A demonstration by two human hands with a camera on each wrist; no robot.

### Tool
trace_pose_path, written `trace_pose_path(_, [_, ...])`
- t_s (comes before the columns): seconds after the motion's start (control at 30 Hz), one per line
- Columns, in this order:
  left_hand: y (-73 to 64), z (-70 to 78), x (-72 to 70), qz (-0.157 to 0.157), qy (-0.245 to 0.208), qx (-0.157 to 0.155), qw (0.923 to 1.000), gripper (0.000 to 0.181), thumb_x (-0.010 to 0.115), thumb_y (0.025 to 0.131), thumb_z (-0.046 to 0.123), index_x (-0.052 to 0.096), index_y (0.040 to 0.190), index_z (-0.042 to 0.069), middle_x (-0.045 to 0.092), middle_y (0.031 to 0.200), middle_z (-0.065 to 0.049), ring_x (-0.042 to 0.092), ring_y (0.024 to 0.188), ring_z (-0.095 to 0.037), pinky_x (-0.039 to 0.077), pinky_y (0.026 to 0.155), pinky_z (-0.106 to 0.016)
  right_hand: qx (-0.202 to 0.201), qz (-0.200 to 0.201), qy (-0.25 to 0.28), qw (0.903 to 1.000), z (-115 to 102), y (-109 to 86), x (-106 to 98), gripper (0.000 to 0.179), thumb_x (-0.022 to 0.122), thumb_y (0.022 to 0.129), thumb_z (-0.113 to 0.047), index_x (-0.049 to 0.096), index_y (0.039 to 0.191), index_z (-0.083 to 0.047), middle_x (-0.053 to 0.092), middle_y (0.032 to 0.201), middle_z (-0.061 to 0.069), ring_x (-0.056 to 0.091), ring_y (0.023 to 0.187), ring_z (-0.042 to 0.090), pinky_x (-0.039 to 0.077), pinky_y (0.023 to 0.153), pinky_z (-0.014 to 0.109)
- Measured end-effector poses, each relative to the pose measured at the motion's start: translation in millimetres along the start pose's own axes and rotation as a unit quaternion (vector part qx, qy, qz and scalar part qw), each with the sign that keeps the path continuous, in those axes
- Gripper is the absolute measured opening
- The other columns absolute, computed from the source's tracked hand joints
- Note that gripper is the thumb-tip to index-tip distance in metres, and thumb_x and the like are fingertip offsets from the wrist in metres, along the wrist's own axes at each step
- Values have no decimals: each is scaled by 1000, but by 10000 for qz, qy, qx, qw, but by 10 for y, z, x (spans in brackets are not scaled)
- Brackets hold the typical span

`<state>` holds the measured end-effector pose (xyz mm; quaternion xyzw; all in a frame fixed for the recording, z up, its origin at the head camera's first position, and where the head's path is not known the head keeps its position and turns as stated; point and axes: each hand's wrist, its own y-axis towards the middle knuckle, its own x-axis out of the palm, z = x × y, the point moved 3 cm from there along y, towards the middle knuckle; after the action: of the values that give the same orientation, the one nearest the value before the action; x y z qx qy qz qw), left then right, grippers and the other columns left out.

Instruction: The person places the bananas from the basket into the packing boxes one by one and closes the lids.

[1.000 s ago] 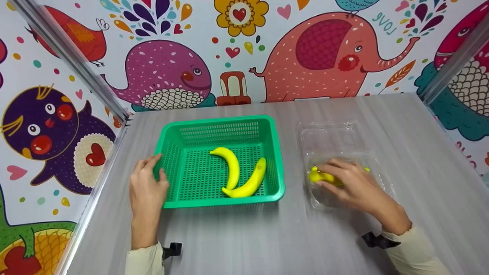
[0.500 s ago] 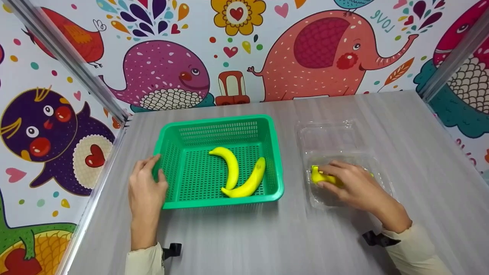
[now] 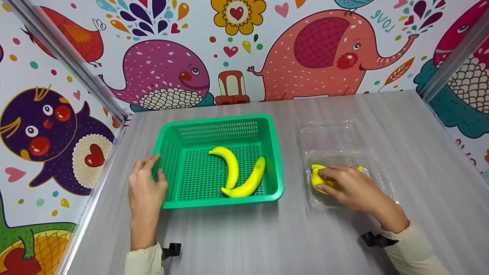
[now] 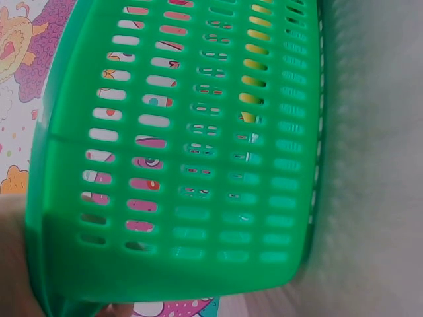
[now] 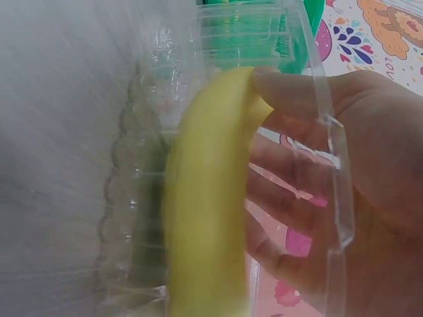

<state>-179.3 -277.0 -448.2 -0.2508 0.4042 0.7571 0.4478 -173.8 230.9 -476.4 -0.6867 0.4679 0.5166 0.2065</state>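
Observation:
A green plastic basket [image 3: 214, 204] holds two yellow bananas, one curved banana [image 3: 230, 164] and another banana [image 3: 250, 183] whose lower ends meet. My left hand [image 3: 147, 187] grips the basket's left rim; in the left wrist view the hand [image 4: 14, 264] shows only at the lower left corner. Inside a clear plastic clamshell box [image 3: 319, 200], my right hand [image 3: 351, 187] pinches a banana [image 3: 318, 181], its fingers covering much of it. More yellow shows beyond the knuckles. In the right wrist view, the thumb lies at the upper end of the banana [image 5: 208, 205], behind the box's clear wall.
The box's lid [image 3: 332, 137] lies opened toward the back wall. Grey tabletop [image 3: 244, 240] runs in front of the basket and box. Printed cartoon walls [image 3: 237, 49] close off the back and sides, with a metal post [image 3: 76, 65] at the left corner.
My right hand's fingers have shifted on the banana inside the box, and more yellow now shows at their tips and beyond the knuckles. The left hand and basket stay put.

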Motion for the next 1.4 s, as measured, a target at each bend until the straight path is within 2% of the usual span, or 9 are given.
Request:
trace_pose_path(0.23, [-2,-2,-7,35,0,-18,10000,44,69,98,-7,71,141,0,69,135,-27,67,126,-49,59,102,-63,129,-195,50,9997,-9,15,29,16,85,96,-22,79,109,-16,60,86,-12,54,76,7,44,66,23])
trace_pose_path(0.33, [-3,1,-9,27,-9,-33,10000,43,69,98,-6,71,141,1,69,134,-27,67,126,-49,59,101,-63,120,-158,34,9998,-9,12,28,17,85,95,-21,80,111,-15,63,87,-12,55,76,7,46,66,24])
trace_pose_path(0.53, [-5,5,-8,1,-50,-67,10000,43,69,99,-5,70,142,1,68,134,-27,67,126,-48,59,100,-63,32,105,-27,9999,-8,0,12,28,85,95,-21,81,120,-10,80,104,0,71,88,14,60,75,37])
trace_pose_path(0.77, [-4,10,-8,9,-47,-41,10000,44,69,99,-6,70,142,1,68,135,-27,67,126,-49,59,100,-63,204,111,2,9997,13,-12,12,32,84,95,-22,80,125,-10,81,117,6,77,104,22,65,86,47])
trace_pose_path(0.97, [-4,0,0,49,-34,-3,10000,43,69,99,-6,70,141,0,68,134,-27,67,125,-49,60,100,-62,247,237,-16,9994,30,-11,-9,28,85,94,-20,81,121,-12,81,109,0,77,96,17,64,81,44])
trace_pose_path(1.4, [-6,7,-9,-17,-6,-35,10000,44,69,99,-6,70,142,0,67,135,-28,66,127,-49,59,102,-63,334,346,-136,9988,-20,10,-32,26,84,95,-23,82,120,-14,81,110,1,77,95,20,64,79,45])
